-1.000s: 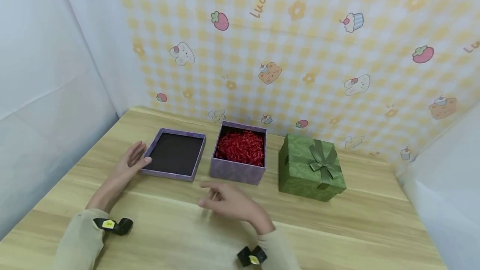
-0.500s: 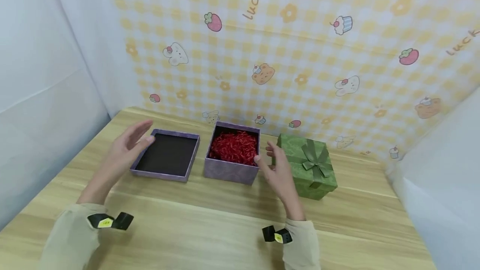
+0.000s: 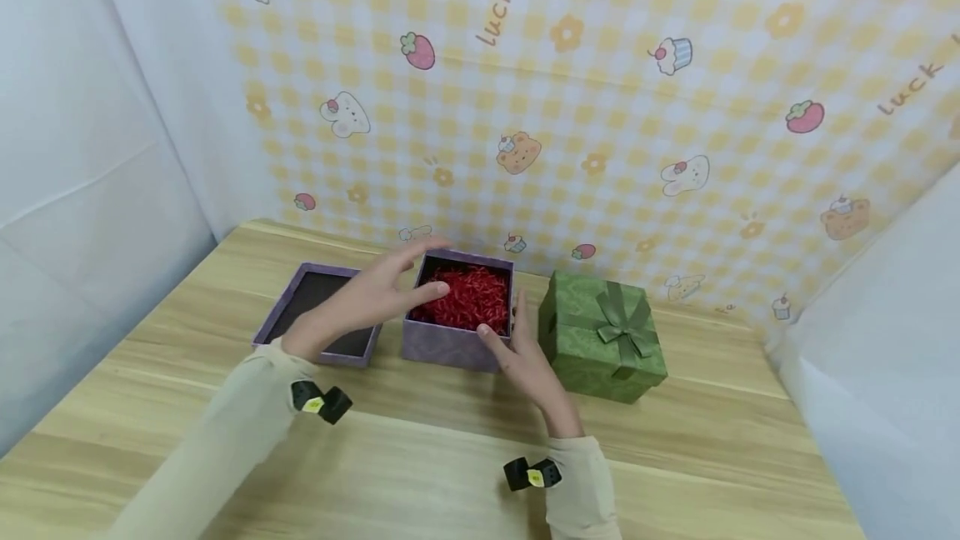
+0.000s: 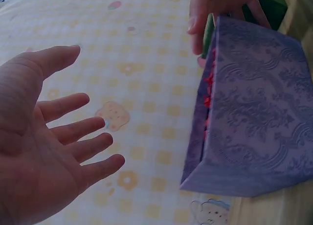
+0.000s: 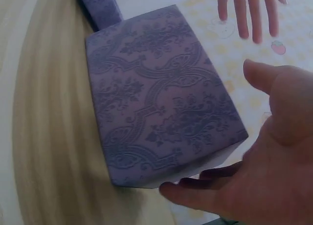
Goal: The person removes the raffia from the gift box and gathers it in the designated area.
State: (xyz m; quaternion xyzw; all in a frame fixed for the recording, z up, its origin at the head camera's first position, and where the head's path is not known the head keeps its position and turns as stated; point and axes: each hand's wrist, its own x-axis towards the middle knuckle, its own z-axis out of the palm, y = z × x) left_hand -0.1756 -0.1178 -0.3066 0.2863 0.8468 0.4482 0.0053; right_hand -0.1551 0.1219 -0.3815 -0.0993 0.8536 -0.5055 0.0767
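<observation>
A purple patterned gift box (image 3: 448, 345) holds red shredded paper (image 3: 480, 297) and has no lid on it. My left hand (image 3: 375, 294) reaches over the box's left side, its thumb overlapping the red paper in the head view. In the left wrist view its fingers are spread and hold nothing, apart from the box. Beside the box's right wall is my right hand (image 3: 531, 363), thumb toward the front right corner. The right wrist view has its fingers (image 5: 193, 195) extended along the box's side, fingertips right at the wall.
Partly behind my left arm, the purple lid (image 3: 288, 307) lies inside-up with its black lining showing. To the right stands a green gift box (image 3: 600, 332) with a ribbon bow (image 3: 628, 327). A checkered cloth backdrop (image 3: 465, 123) rises behind the wooden table (image 3: 420, 457).
My left hand has moved right from beside the lid to over the purple box. My right hand went from in front of the boxes to the gap between them, then left against the purple box.
</observation>
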